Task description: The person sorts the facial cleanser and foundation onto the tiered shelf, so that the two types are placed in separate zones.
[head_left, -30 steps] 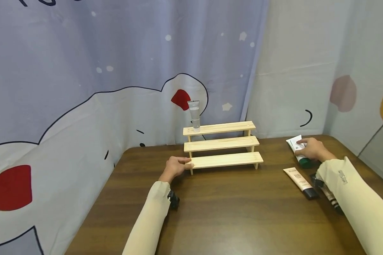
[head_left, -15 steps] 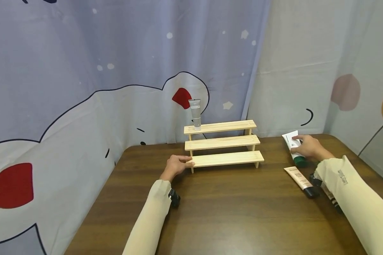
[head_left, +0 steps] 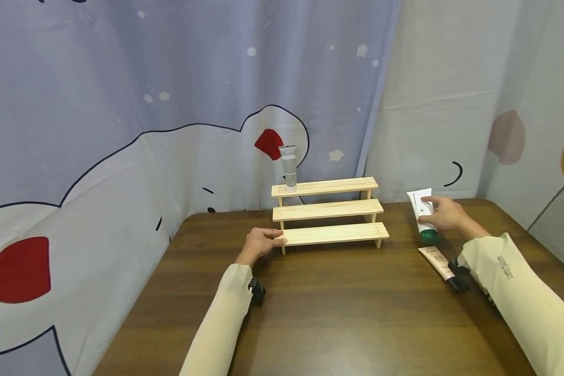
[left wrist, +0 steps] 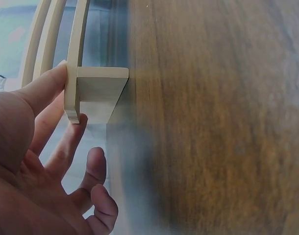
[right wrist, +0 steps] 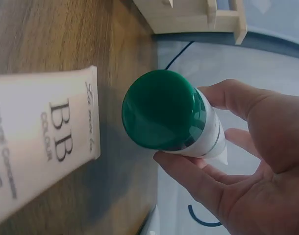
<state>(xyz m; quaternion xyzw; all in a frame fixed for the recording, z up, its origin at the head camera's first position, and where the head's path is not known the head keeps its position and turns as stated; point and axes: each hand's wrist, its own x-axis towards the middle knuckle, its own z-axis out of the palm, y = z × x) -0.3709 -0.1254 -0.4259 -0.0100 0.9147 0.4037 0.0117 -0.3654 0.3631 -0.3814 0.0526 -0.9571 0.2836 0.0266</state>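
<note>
Left fingers [left wrist: 66,149] pinching wooden shelf [head_left: 331,235], right fingers [right wrist: 191,181] grasping green-capped white tube [right wrist: 164,111]

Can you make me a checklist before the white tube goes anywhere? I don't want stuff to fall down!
1. White tube held: ok, the right grip has thumb and fingers round it.
2. Green cap on: ok, it covers the tube's lower end.
3. Wooden rack held: ok, the left grip pinches the left end of the bottom shelf.
4. Clear tube standing: ok, it's at the left end of the top shelf.
5. Beige BB tube untouched by the right arm: cannot tell, the black wrist device overlaps it in the head view.
6. White tube over a shelf: not ok, it's right of the rack.
</note>
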